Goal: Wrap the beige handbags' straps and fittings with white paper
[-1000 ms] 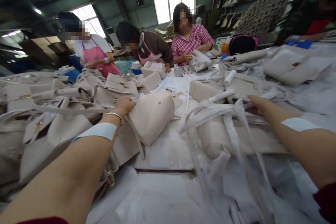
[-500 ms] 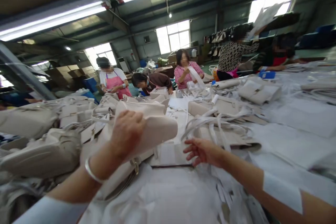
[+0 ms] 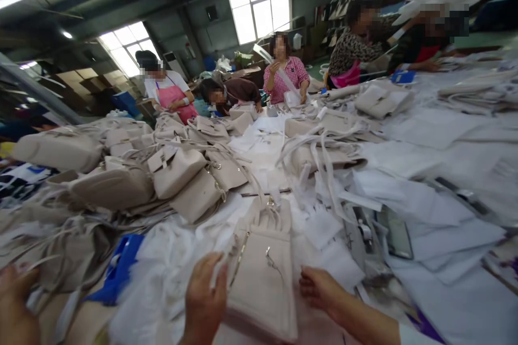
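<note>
A beige handbag (image 3: 263,275) with a zip along its left side and a small metal fitting on its front lies upright in front of me, its straps at the far end. My left hand (image 3: 204,296) is at the bag's left edge, thumb and fingers apart; whether it touches the bag I cannot tell. On the opposite side, my right hand (image 3: 324,294) is just off the right edge, its fingers loosely bent and nothing in them.
Beige bags (image 3: 113,186) are heaped at the left. White sheets (image 3: 457,259) and a phone-like dark object (image 3: 394,234) lie at the right. Another person's hand (image 3: 18,302) enters at the left edge, near a blue item (image 3: 119,269). Several co-workers stand across the table.
My left hand has let go of the beige bag it was lifting and come down nearer. A bag now lies between both hands. The view has tilted downward.
</note>
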A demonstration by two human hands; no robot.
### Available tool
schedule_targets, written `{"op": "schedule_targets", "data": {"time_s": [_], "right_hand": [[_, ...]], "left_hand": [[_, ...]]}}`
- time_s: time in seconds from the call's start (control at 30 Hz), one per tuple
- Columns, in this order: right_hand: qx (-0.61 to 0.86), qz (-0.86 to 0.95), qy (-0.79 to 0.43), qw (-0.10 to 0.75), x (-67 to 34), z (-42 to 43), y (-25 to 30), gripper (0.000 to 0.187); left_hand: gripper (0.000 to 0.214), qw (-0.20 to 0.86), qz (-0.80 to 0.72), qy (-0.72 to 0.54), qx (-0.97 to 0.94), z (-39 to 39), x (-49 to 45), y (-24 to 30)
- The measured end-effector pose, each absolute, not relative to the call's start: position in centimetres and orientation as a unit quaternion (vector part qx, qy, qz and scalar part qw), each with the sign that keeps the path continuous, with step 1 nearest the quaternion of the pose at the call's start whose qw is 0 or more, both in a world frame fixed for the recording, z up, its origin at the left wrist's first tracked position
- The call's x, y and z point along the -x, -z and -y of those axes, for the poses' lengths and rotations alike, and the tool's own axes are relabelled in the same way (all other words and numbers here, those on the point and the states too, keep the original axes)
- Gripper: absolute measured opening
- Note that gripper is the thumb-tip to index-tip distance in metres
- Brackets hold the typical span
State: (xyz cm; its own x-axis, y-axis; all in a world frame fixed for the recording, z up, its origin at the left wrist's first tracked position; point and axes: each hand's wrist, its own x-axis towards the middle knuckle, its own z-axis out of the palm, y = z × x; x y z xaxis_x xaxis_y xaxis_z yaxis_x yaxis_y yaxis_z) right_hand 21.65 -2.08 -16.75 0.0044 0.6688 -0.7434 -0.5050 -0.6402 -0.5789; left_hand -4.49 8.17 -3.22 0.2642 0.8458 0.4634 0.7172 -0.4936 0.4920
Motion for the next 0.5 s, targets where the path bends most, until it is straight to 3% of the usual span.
{"op": "schedule_targets", "data": {"time_s": [0.1, 0.2, 0.33, 0.43, 0.5], "right_hand": [[0.559, 0.121, -0.708, 0.413, -21.7, 2.3, 13.9, 0.047], [0.522, 0.242, -0.711, 0.405, -20.7, 1.5, 11.0, 0.057], [0.563, 0.36, -0.582, 0.463, -20.8, 1.1, 9.6, 0.059], [0.555, 0.423, -0.582, 0.416, -22.5, 2.5, 10.7, 0.051], [0.624, 0.513, -0.472, 0.354, -23.6, 4.3, 12.3, 0.045]], "left_hand": [[0.041, 0.203, -0.662, -0.253, -0.675, -9.1, 8.7, 5.2], [0.05, 0.335, -0.669, -0.172, -0.64, -8.4, 8.8, 7.2], [0.053, 0.329, -0.677, -0.119, -0.648, -7.3, 7.2, 7.2], [0.047, 0.322, -0.678, -0.075, -0.656, -7.4, 7.9, 7.4], [0.042, 0.317, -0.668, -0.04, -0.672, -7.7, 8.7, 8.3]]}}
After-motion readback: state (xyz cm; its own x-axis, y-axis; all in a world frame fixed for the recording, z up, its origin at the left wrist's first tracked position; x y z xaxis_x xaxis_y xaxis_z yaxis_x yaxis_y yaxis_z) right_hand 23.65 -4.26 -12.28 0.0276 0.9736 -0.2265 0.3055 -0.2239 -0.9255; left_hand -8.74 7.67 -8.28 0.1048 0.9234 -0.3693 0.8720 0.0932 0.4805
